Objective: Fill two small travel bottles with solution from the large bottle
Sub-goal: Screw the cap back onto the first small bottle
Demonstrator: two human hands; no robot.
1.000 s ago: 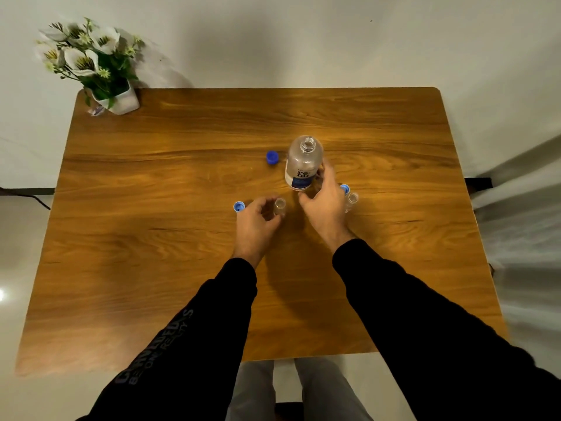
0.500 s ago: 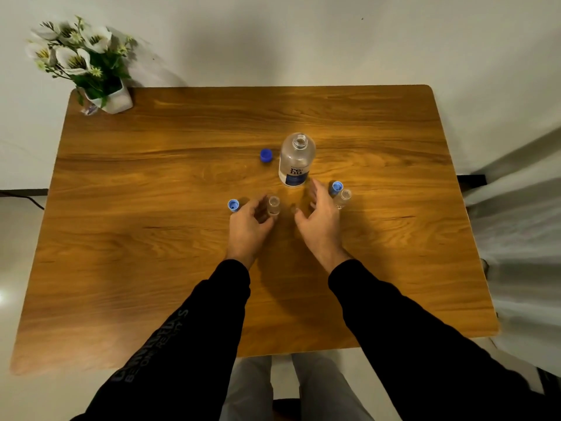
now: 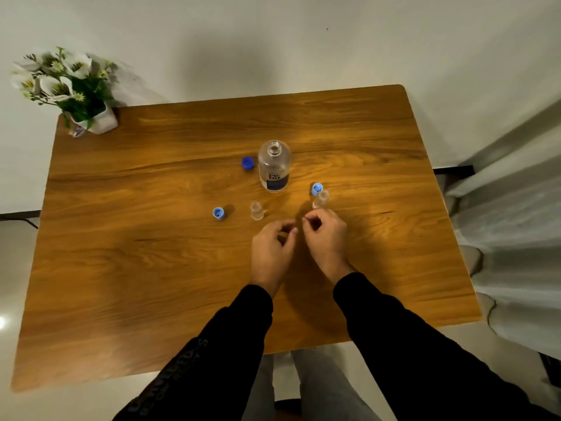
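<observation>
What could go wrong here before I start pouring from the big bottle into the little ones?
1. Both small bottles, the left one and the right one, stand open and unheld, so a bump might tip them.
2. The right hand is close to the right small bottle and could knock it when reaching for the large bottle.
3. The small necks look narrow beside the large bottle's mouth, so pouring could spill onto the table.

The person is wearing a black long-sleeved top, and both sleeves [image 3: 409,344] are reaching down to the wrists. Pale grey lettering is running along the left sleeve [image 3: 182,372], too blurred to read. Light grey trousers [image 3: 315,387] are showing below the table edge. Both the left hand [image 3: 271,252] and the right hand [image 3: 326,240] are going bare.
</observation>
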